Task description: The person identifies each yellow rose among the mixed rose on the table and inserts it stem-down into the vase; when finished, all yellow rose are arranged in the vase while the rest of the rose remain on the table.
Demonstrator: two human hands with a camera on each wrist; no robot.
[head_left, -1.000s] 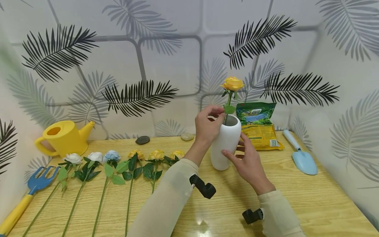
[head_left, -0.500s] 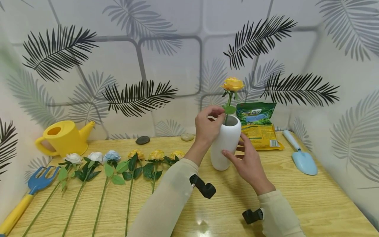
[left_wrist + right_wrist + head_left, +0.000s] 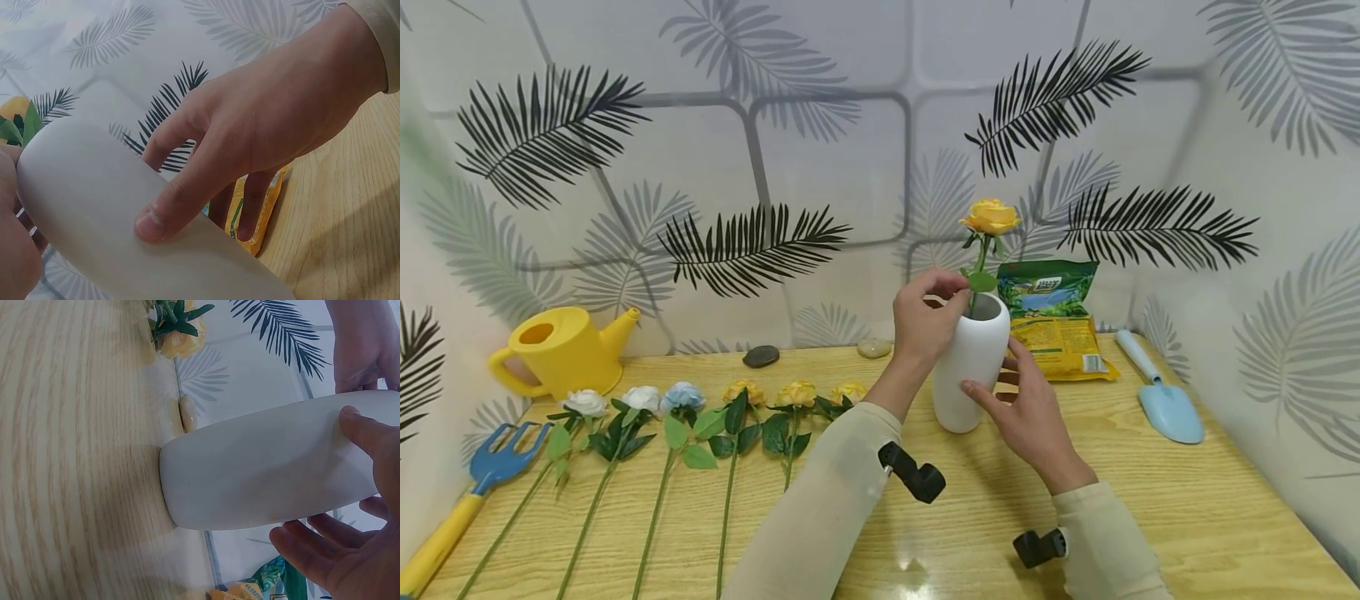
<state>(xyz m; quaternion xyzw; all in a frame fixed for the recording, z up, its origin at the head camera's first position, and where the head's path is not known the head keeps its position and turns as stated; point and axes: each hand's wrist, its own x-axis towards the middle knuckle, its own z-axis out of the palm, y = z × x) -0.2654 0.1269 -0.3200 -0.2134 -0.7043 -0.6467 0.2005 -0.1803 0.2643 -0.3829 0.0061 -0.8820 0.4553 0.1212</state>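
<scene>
A tall white vase (image 3: 972,371) stands upright on the wooden table. In its mouth is the green stem of a yellow rose (image 3: 990,217), whose bloom rises above the rim. My left hand (image 3: 927,321) pinches this stem just over the opening, next to a green leaf. Against the vase's right side, my right hand (image 3: 1028,410) holds the body between thumb and fingers. The left wrist view shows that thumb on the white wall (image 3: 112,206). The right wrist view has the vase's base (image 3: 181,487) on the tabletop. The stem's lower part is hidden inside.
Several roses (image 3: 685,396) in white, blue and yellow lie in a row on the left. Beyond them are a yellow watering can (image 3: 568,350) and a blue hand fork (image 3: 497,462). A green-yellow bag (image 3: 1052,325), a light-blue trowel (image 3: 1172,410) and two stones (image 3: 762,356) sit toward the back.
</scene>
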